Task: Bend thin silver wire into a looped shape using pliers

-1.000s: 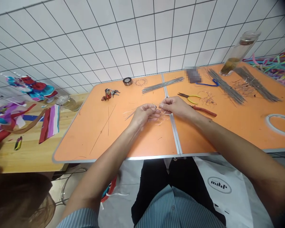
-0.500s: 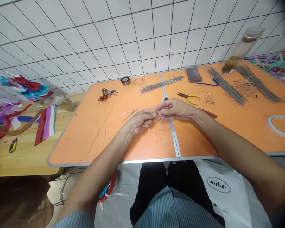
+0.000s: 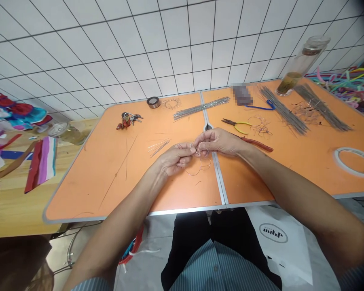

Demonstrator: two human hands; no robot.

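Thin wire (image 3: pixel 194 174) bent into several loops hangs between my hands, just above the orange table (image 3: pixel 182 198). My left hand (image 3: pixel 178 157) pinches it from the left with thumb and forefinger. From the other side my right hand (image 3: pixel 215 141) has its fingers closed on the same wire, close to the left fingertips. Exactly where the wire crosses is partly covered by the fingers. Short straight wires (image 3: pixel 159 146) lie left of my left hand. Red-handled pliers (image 3: pixel 257 144) rest beside my right wrist, partly behind it.
Yellow-handled pliers (image 3: pixel 238 125), a wire bundle (image 3: pixel 202 108), more wire bundles (image 3: pixel 285 111), a tape roll (image 3: pixel 153 102) and keys (image 3: pixel 129 119) lie toward the back. A glass bottle (image 3: pixel 303 66) stands at the back right. A white ring (image 3: pixel 339 161) is at right.
The view has shifted slightly, so the table things sit a little further left. Both hands keep hold of the looped wire, the fingers moving only slightly.
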